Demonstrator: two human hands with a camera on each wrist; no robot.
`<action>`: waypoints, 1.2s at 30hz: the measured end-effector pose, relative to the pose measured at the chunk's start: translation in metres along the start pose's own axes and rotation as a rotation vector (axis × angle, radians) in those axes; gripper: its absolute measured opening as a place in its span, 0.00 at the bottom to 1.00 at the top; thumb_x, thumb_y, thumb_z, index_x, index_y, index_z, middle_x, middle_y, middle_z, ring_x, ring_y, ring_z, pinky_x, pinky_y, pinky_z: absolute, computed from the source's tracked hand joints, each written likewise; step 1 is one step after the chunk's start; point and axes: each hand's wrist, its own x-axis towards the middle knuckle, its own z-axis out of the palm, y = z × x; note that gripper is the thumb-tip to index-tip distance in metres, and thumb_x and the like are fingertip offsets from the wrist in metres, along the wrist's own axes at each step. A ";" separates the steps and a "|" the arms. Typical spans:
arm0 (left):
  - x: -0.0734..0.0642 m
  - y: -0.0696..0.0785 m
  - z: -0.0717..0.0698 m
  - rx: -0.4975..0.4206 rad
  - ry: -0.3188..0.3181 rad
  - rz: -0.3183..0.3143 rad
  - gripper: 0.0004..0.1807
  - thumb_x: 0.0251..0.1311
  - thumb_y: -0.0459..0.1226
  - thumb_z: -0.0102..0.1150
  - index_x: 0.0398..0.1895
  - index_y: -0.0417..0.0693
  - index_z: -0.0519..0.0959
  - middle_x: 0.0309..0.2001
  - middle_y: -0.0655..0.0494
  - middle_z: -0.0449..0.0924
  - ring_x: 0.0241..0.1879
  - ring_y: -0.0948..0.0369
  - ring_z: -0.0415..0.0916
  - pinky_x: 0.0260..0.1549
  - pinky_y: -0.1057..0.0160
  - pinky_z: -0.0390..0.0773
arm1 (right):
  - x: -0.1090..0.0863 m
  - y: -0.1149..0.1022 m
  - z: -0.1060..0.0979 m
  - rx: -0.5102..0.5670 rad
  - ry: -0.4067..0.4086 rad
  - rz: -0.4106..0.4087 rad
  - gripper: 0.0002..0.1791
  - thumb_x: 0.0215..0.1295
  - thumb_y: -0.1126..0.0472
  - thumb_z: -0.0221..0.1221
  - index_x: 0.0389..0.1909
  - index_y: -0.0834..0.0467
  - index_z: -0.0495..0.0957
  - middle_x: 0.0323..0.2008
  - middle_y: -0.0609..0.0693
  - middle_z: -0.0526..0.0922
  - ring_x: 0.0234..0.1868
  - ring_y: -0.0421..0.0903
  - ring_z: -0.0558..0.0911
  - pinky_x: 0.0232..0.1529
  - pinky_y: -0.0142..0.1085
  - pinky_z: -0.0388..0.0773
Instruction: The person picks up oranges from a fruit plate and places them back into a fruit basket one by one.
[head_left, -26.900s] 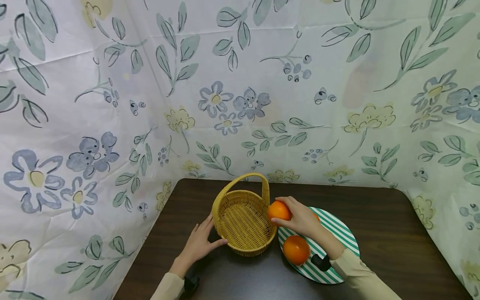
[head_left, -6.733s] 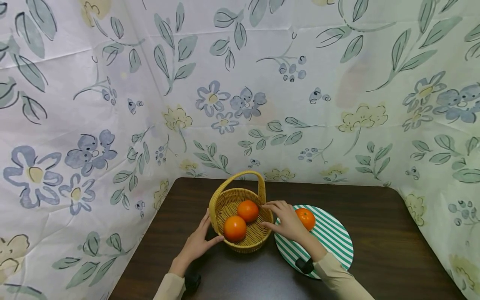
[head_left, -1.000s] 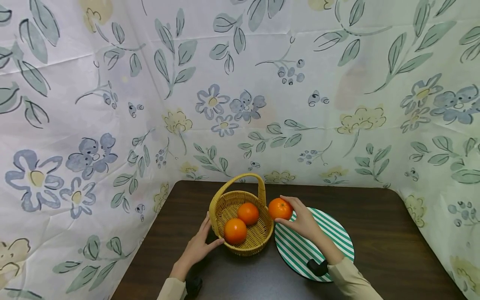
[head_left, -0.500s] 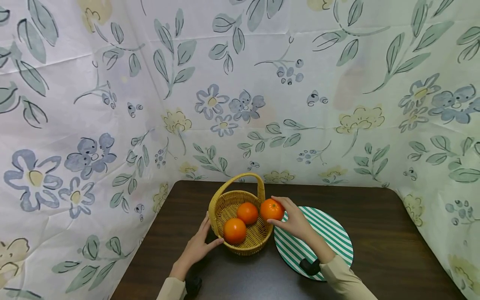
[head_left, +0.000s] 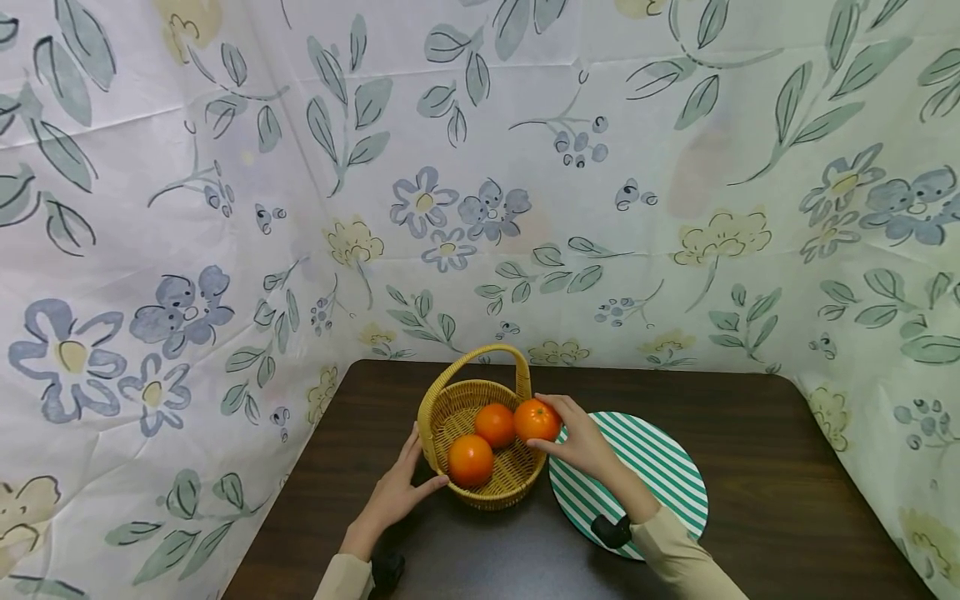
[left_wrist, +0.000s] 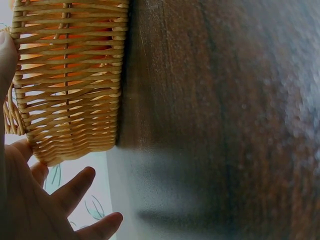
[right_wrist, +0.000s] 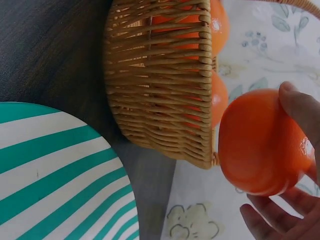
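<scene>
My right hand (head_left: pixel 581 440) pinches an orange (head_left: pixel 537 420) between thumb and fingers, over the right rim of the yellow wicker basket (head_left: pixel 491 500). From the right wrist view, the held orange (right_wrist: pixel 265 142) is just above rim height, beside the wicker wall (right_wrist: pixel 160 80). Two more oranges lie inside the basket, a front orange (head_left: pixel 470 461) and a back orange (head_left: pixel 495 425). Spread fingers of my left hand (head_left: pixel 393 492) rest against the basket's left side, the thumb at the front rim. The left wrist view shows that hand (left_wrist: pixel 35 200) touching the woven wall (left_wrist: pixel 70 85).
A round mat or plate with green and white stripes (head_left: pixel 660 475) lies right of the basket, partly under my right forearm. The basket's tall handle (head_left: pixel 480 354) arches over its opening. All stands on a dark wooden table (head_left: pixel 780 467), with floral cloth (head_left: pixel 570 200) behind and at the sides.
Earliest, the basket held nothing and oranges lay on the striped round; later two were inside. Over the last second my right hand carried the third orange left over the rim. My left hand stayed.
</scene>
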 end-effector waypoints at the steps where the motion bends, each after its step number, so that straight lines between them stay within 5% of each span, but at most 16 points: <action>1: 0.000 0.000 0.000 -0.001 0.000 0.001 0.47 0.54 0.60 0.56 0.71 0.78 0.38 0.74 0.64 0.32 0.63 0.43 0.61 0.50 0.32 0.64 | 0.000 0.000 0.001 -0.001 0.000 -0.002 0.39 0.50 0.39 0.64 0.63 0.47 0.66 0.56 0.47 0.71 0.52 0.44 0.75 0.47 0.42 0.77; 8: 0.000 0.001 -0.001 0.002 -0.006 -0.001 0.47 0.53 0.62 0.55 0.71 0.78 0.38 0.74 0.64 0.32 0.62 0.41 0.62 0.48 0.29 0.62 | 0.001 -0.003 0.005 0.004 -0.028 0.005 0.40 0.50 0.44 0.67 0.63 0.54 0.67 0.56 0.48 0.71 0.52 0.45 0.75 0.48 0.43 0.77; 27: 0.000 0.000 -0.001 -0.002 -0.006 -0.004 0.47 0.54 0.62 0.54 0.71 0.78 0.37 0.74 0.66 0.32 0.63 0.42 0.62 0.49 0.30 0.63 | -0.001 -0.009 0.020 0.015 -0.084 0.045 0.40 0.49 0.41 0.66 0.63 0.50 0.68 0.56 0.45 0.71 0.52 0.44 0.75 0.49 0.42 0.76; 36: -0.001 0.002 0.000 -0.002 0.000 -0.006 0.47 0.54 0.60 0.56 0.71 0.77 0.38 0.74 0.62 0.33 0.63 0.43 0.62 0.48 0.31 0.64 | -0.001 -0.006 0.028 -0.009 -0.071 0.002 0.39 0.48 0.43 0.68 0.62 0.53 0.69 0.55 0.47 0.73 0.50 0.45 0.77 0.47 0.42 0.77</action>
